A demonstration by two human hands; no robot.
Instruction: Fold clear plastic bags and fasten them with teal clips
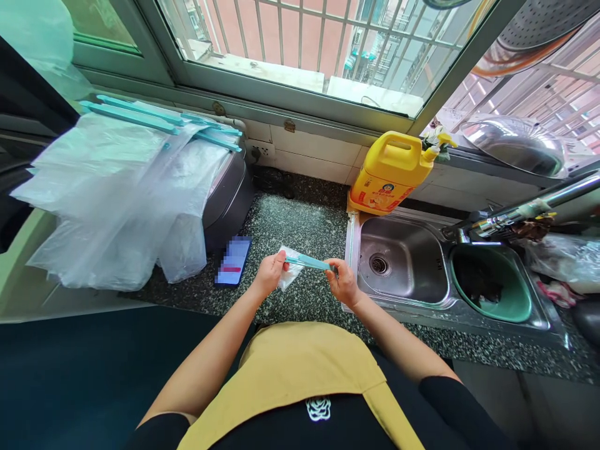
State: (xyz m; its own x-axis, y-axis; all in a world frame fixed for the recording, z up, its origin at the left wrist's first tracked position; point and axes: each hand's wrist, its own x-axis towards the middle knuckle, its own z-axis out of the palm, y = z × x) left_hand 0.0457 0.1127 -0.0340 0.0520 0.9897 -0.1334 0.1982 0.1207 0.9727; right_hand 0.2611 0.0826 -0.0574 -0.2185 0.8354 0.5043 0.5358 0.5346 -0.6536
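Note:
Above the counter's front edge, both hands hold a teal bag-sealing strip (308,260) lying nearly level between them. My left hand (272,273) is closed around its left end, next to a small clear plastic bag (289,277) that hangs below the strip. Fingers of my right hand (343,282) pinch the other end. How far the bag runs into the strip cannot be made out. Off to the left, large clear plastic bags (117,200) with similar teal strips (134,117) along their top edges lie draped over a dark rounded appliance (229,194).
A phone (233,261) lies on the speckled counter (300,219), left of my hands. To the right is a steel sink (407,262), with a green basin (520,300) in its second bowl. A yellow detergent jug (391,172) stands behind the sink, below the barred window.

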